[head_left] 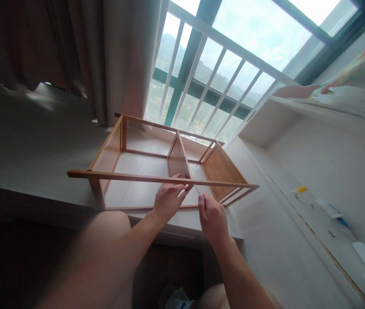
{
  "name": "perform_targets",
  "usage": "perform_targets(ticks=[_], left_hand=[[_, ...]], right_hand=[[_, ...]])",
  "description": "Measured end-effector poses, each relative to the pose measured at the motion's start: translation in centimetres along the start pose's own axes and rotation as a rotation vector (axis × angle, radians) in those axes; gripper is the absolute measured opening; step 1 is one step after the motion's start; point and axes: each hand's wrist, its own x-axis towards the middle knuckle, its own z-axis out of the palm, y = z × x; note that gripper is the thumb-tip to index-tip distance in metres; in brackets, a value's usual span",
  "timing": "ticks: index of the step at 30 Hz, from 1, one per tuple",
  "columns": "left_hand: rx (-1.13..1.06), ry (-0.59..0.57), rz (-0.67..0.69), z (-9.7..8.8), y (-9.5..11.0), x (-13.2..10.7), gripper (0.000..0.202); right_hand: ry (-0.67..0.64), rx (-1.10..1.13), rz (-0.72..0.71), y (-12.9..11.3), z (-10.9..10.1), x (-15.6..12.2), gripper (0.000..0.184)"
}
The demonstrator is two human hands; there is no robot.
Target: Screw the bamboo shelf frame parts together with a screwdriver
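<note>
A wooden shelf frame [131,177] lies on its side on the ledge, with end panels and a middle board [178,156]. My left hand [168,199] is closed at the near rail, gripping the frame where the middle board meets it. Its thumb and fingers lie just left of that joint. My right hand [213,216] is closed around a thin metal tool [197,189], like a hex key. The tool's slim shaft points up and left, its tip at or close to the rail by the joint. My right fingers hide its other end.
Behind the frame are a white railing [224,51] and window; a curtain [121,56] hangs at left. A pale ledge [41,137] bears the frame. On the right-hand shelf surface [317,231] lie a yellow item [301,189] and small metal pieces. My knee [113,221] is below.
</note>
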Motion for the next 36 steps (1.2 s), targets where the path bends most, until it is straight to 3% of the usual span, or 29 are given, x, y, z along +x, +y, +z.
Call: perform_targets(ticks=[9, 15, 26, 31, 36], left_hand=[[0.004, -0.126, -0.109, 0.1, 0.3, -0.2, 0.023], [0.040, -0.171, -0.129, -0.2, 0.5, 0.0, 0.023], [0.022, -0.115, -0.090, -0.2, 0.9, 0.0, 0.021], [0.029, -0.103, -0.097, -0.3, 0.8, 0.0, 0.020], [0.033, -0.109, -0.082, -0.4, 0.8, 0.0, 0.021]], right_hand=[[0.007, -0.095, -0.003, -0.3, 0.0, 0.1, 0.033], [0.007, -0.231, 0.036, -1.7, -0.5, 0.0, 0.030], [-0.030, -0.293, 0.059, -3.5, -0.5, 0.6, 0.032], [-0.063, -0.003, 0.117, -2.6, -0.4, 0.9, 0.039], [-0.087, 0.722, 0.369, -3.4, 0.7, 0.9, 0.048]])
